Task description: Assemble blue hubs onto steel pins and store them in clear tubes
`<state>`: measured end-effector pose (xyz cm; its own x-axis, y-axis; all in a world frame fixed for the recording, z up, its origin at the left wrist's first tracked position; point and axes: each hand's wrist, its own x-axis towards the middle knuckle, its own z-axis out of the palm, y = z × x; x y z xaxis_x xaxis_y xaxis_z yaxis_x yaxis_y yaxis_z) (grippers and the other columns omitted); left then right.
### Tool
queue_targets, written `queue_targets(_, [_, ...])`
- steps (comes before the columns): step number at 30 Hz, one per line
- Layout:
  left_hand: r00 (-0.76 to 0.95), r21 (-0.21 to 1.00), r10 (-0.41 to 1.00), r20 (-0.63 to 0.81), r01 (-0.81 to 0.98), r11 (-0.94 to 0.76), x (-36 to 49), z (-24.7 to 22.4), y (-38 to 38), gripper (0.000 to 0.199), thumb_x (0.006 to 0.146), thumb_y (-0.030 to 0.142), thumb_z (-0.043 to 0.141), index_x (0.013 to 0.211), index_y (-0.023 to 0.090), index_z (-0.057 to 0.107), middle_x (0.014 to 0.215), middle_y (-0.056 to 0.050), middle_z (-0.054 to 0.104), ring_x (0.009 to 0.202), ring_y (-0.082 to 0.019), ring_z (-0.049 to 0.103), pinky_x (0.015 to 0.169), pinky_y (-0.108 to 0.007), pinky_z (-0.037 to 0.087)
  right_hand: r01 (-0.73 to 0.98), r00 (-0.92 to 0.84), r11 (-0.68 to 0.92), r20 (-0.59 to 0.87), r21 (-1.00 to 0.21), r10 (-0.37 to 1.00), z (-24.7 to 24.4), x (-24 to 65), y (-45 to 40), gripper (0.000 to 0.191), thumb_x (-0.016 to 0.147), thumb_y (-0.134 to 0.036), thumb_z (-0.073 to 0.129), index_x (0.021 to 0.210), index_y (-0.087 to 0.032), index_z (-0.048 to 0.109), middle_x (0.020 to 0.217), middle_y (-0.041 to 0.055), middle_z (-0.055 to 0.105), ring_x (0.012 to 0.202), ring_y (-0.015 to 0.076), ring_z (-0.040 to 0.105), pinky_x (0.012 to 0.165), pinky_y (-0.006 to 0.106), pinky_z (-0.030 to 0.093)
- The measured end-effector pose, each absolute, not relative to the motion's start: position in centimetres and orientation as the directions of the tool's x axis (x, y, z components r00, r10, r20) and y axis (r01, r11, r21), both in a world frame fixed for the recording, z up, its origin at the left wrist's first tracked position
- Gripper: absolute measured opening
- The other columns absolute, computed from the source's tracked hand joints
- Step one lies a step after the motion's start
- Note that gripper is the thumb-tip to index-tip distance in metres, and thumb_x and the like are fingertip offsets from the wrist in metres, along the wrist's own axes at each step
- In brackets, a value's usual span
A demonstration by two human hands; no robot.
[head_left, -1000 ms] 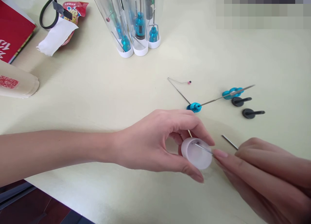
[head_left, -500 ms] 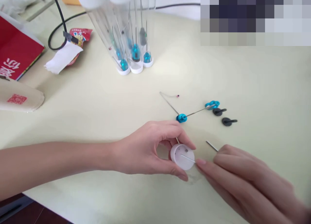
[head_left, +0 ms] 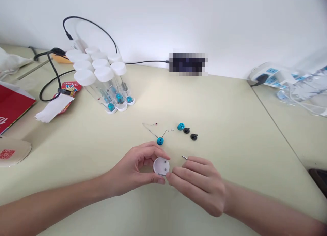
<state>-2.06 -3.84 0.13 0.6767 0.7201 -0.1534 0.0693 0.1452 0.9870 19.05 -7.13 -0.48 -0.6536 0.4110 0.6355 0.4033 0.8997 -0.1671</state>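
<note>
Cap (head_left: 158, 166) of smooth white plastic, round and shallow, open side turned toward the camera, two small dark grey spots inside; placed between both hands over the pale, even-toned tabletop (head_left: 224, 106). Left hand (head_left: 135, 171) bent into a wide C, thumb along the near edge of the cap and index finger along the far edge, the cap held in the gap, remaining fingers curled behind and partly hidden. Right hand (head_left: 199, 181) narrow, fingers closed together around a slim metal rod (head_left: 184, 157), one bright end poking out past the knuckles, the rest mostly covered; fingertips right beside the cap's rim, contact with it too fine to tell. Just beyond, glossy turquoise piece (head_left: 160, 141), rounded and stepped, sprouting a thin bent wire (head_left: 150, 131); farther right, turquoise knob (head_left: 181, 126) of similar sheen, then two black discs (head_left: 194, 137) with stubby pegs. Farther back on the left, clear upright tubes (head_left: 92, 91) with broad white lids (head_left: 103, 73) and small turquoise parts inside. Nearer the left edge, glossy red wrapper (head_left: 73, 87), partly covered by creased white paper (head_left: 55, 107).
</note>
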Motion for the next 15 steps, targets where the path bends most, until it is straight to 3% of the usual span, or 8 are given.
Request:
queue_targets(6, [0.647, 0.975, 0.731, -0.217, 0.103, 0.199, -2.0, 0.8, -3.8, 0.032, 0.072, 0.024, 0.071, 0.100, 0.021, 0.056, 0.085, -0.001, 0.053, 0.079, -0.014, 0.053, 0.070, -0.027, 0.047, 0.390, -0.644, 0.906, 0.653, -0.166, 0.398, -0.3, 19.1, -7.6, 0.021, 0.086, -0.008, 0.044, 0.102, -0.007, 0.058, 0.069, 0.0031, 0.065, 0.051, 0.0110, 0.044, 0.044, 0.028, 0.031])
queue_targets(10, [0.632, 0.974, 0.741, -0.225, 0.129, 0.186, -1.9, 1.3, -3.8, 0.029, 0.072, 0.023, 0.071, 0.095, 0.020, 0.054, 0.083, -0.001, 0.052, 0.080, -0.015, 0.052, 0.070, -0.027, 0.046, 0.417, -0.629, 0.879, 0.624, -0.231, 0.463, -0.6, 19.0, -7.7, 0.018, 0.089, -0.006, 0.039, 0.094, -0.009, 0.056, 0.066, 0.0025, 0.062, 0.054, 0.0110, 0.049, 0.046, 0.026, 0.034])
queue_targets(15, [0.565, 0.989, 0.812, -0.149, 0.085, 0.122, -2.1, 0.7, -4.0, 0.030, 0.070, 0.022, 0.072, 0.096, 0.021, 0.056, 0.093, -0.005, 0.053, 0.080, -0.016, 0.052, 0.070, -0.028, 0.046, 0.496, -0.557, 0.801, 0.585, -0.335, 0.589, -1.5, 18.9, -7.6, 0.018, 0.093, -0.015, 0.043, 0.076, -0.016, 0.048, 0.058, -0.0029, 0.053, 0.049, 0.0079, 0.043, 0.047, 0.022, 0.033])
